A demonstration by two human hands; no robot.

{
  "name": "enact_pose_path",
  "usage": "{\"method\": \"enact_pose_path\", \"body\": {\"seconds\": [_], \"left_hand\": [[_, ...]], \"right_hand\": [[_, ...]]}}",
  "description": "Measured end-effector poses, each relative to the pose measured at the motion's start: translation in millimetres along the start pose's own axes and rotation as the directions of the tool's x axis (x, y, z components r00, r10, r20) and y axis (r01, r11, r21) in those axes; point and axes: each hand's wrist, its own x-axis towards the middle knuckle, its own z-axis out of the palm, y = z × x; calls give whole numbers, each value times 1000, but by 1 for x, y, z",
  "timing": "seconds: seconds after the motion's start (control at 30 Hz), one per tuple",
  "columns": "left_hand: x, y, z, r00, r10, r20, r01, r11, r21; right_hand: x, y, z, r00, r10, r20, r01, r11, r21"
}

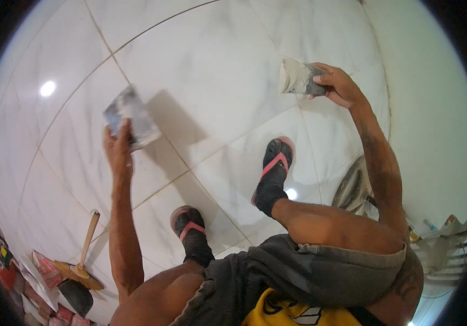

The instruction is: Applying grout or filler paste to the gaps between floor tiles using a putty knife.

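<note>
My left hand [118,142] is closed on the lower edge of a flat, roughly rectangular grey-and-white piece [138,117] with dusty smears, held above the floor where its shadow falls. Farther off at the right, my right hand [334,86] grips the dark grey end of a smaller flat piece [296,76]. Its whitish face looks streaked or coated, and I cannot make out the exact kind of either piece. Both are apart from each other, over the white tiled floor [206,81].
My feet in dark socks and pink-strapped flip-flops [274,165] stand on the tiles. A pale wall [424,108] rises at the right, with a greyish bundle [353,187] near its foot. At the lower left lie a broom [84,274], a dark flat piece [76,296] and red-and-white packages [46,269].
</note>
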Motion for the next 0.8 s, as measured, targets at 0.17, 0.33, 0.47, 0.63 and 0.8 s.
{"method": "enact_pose_path", "body": {"seconds": [0.17, 0.33, 0.47, 0.63, 0.8], "left_hand": [[-24, 20, 90, 962, -159, 221, 202, 960, -191], [-35, 55, 119, 907, -240, 346, 362, 865, -348], [-39, 64, 141, 873, -251, 419, 428, 807, -407], [-41, 74, 144, 878, -220, 425, 419, 783, -460], [-48, 75, 145, 892, -220, 394, 382, 833, -400]], "right_hand": [[-18, -14, 98, 979, -201, -29, 202, 977, 63], [-44, -30, 175, 868, -475, -142, 305, 737, -603], [-30, -13, 181, 537, -825, 178, 745, 365, -558], [-25, 5, 184, 441, -785, 434, 734, 37, -679], [-25, 27, 175, 454, -754, 475, 684, -46, -728]]}}
